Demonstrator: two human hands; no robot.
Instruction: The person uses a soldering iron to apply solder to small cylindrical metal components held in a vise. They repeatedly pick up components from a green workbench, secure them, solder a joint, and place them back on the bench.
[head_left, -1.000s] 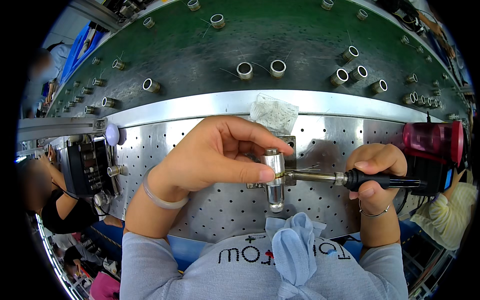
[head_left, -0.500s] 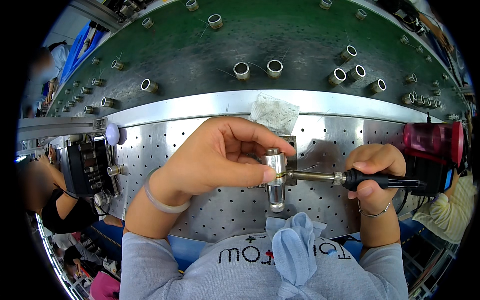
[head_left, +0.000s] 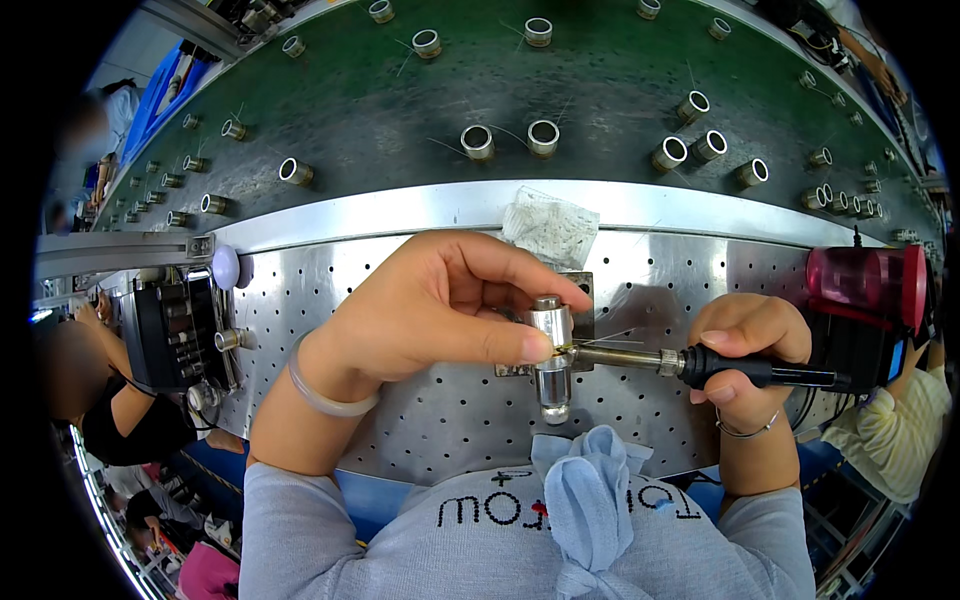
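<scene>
Between the thumb and fingers of my left hand (head_left: pixel 430 310) stands a shiny silver metal cylinder (head_left: pixel 554 380), narrower at its top stub and rounded at its lower end. My right hand (head_left: pixel 750 350) grips the black handle of a soldering iron (head_left: pixel 625 358). The iron's metal shaft points left, and its tip meets the cylinder's side at a seam around mid-height, just by my left thumb. Thin wire ends stick out to the right above the shaft. Behind the cylinder, a small metal block (head_left: pixel 583 290) on the worktop is partly hidden by my hand.
A perforated metal worktop (head_left: pixel 440 430) lies beneath my hands. Beyond it, a green belt (head_left: pixel 350 100) carries several metal rings with thin wires. A crumpled whitish cloth (head_left: pixel 550 225) rests at the far edge. To the right stands a pink transparent container (head_left: pixel 865 285); at left, a black rack (head_left: pixel 165 335).
The soldering iron has tilted slightly, its handle end a little lower, with the tip still at the cylinder. On the belt, another ring has come into sight and nearby rings have shifted slightly left.
</scene>
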